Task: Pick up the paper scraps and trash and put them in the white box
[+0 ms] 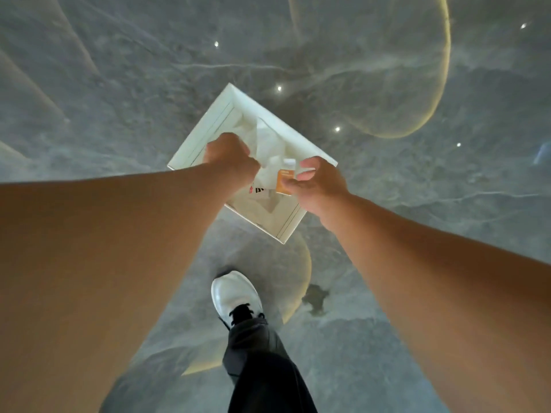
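The white box [269, 114] lies on the glossy grey floor, turned like a diamond, with white paper scraps [268, 141] piled inside. Both my hands are over it. My left hand [231, 158] hangs above the box's left half with its fingers curled shut; a bit of white paper shows at its fingertips, and I cannot tell whether it grips it. My right hand [319, 183] is over the box's right corner and pinches a small orange packet with a white cap [284, 180]. A scrap with red and black print [258, 189] lies in the box under my left wrist.
The polished marble floor [387, 204] reflects ceiling lights and curved light bands. My white shoe [235, 296] and dark trouser leg stand just in front of the box. A dark stain [314, 298] marks the floor to the right of the shoe.
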A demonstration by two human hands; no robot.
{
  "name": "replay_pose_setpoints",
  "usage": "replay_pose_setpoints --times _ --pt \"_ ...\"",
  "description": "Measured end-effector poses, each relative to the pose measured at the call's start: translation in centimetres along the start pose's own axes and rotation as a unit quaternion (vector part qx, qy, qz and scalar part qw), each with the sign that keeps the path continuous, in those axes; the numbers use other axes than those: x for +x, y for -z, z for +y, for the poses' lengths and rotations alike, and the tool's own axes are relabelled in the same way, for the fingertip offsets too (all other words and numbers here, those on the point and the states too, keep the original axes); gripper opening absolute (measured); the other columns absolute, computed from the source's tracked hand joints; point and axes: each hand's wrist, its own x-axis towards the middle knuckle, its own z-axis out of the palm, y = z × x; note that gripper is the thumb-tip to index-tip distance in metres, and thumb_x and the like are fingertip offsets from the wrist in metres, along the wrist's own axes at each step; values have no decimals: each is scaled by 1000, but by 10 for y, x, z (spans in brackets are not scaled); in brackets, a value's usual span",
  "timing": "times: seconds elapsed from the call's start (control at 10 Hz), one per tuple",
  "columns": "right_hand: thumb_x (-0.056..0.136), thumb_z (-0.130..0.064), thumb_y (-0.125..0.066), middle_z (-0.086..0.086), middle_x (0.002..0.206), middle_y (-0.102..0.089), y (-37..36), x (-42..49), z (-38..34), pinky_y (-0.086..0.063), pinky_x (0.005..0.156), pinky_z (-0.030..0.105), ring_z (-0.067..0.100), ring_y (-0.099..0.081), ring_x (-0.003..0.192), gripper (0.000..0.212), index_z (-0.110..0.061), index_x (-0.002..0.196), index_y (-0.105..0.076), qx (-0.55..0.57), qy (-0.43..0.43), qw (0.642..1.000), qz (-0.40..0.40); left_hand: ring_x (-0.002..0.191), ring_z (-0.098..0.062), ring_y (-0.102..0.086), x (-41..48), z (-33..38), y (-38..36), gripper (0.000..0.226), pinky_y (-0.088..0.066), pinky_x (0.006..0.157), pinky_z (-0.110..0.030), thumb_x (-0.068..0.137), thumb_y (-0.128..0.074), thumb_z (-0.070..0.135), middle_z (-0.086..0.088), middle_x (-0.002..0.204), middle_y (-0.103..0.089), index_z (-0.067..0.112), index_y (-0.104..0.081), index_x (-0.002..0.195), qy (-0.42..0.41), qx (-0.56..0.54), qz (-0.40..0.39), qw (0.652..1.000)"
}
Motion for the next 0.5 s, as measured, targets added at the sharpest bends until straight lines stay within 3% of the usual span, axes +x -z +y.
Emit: replay_pose_setpoints --times 0.1,0.2,0.3,0.4,0.5 --pt "82 -21 -65 4 129 -56 5 -3 11 -45 88 26 24 -54 118 55 -23 133 -46 -70 -36 997 23 87 -29 -67 -4 -10 15 24 -58 77 -35 79 -59 8 -5 97 -70 17 -70 98 0 89 -24 996" --pt "83 -19 -57 5 129 -57 10 -23 12 -42 81 26 25 -56 116 50 -22 132 -47 -100 -56 993 14 89 -29 -67 -18 -19 40 23 -55 74 -31 79 -58 6 -9 99 -70 16 -71 95 -17 142 -38 989" --pt "85 -22 -55 6 125 -61 26 -64 -9 -45 87 29 26 -55 117 45 -19 130 -50 -152 -29 988 -4 97 -29 -63 -55 -14 79 24 -47 71 -30 80 -60 12 -8 106 -67 20 -68 100 -62 218 -57 972" --pt "86 -27 -56 9 122 -63 61 -128 -54 -44 84 27 28 -58 114 38 -16 122 -56 -151 -2 988 14 101 -32 -61 -117 14 139 27 -50 78 -36 81 -60 18 -9 110 -63 21 -64 107 -138 313 -88 935" --pt "84 -30 -58 13 124 -63 103 -212 -98 -46 93 29 29 -58 117 41 -14 121 -57 -141 3 989 48 106 -32 -61 -195 56 203 26 -50 80 -37 82 -58 22 -9 113 -62 20 -60 108 -193 372 -107 902"
